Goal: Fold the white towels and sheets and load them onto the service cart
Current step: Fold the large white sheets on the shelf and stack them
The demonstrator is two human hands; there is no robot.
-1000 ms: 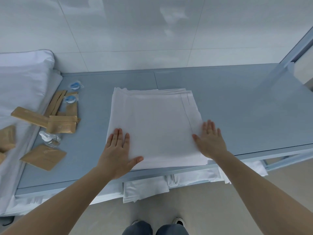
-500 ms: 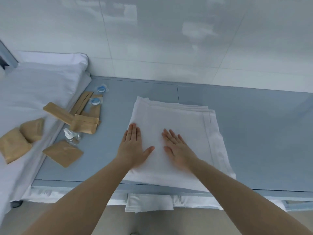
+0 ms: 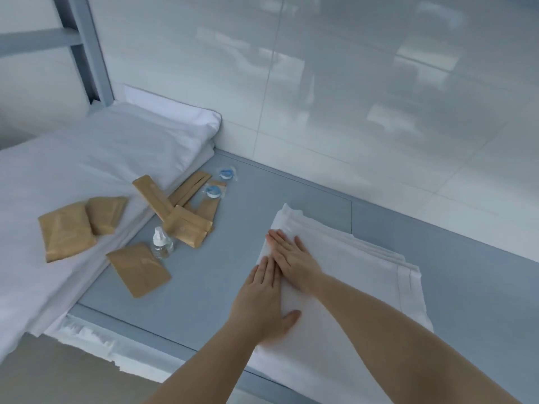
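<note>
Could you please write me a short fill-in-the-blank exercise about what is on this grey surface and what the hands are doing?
1. Both hands lie flat on the folded ____ sheet.
2. The left hand and the right hand press near the sheet's ____ edge.
3. The small clear bottle stands among ____ paper packets.
4. The two round blue-capped items lie ____ the folded sheet, not touching it.

Missing words: white; left; brown; apart from

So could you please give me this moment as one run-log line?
step: smoothing | left hand: flat on folded sheet | right hand: flat on sheet | surface: grey top
</note>
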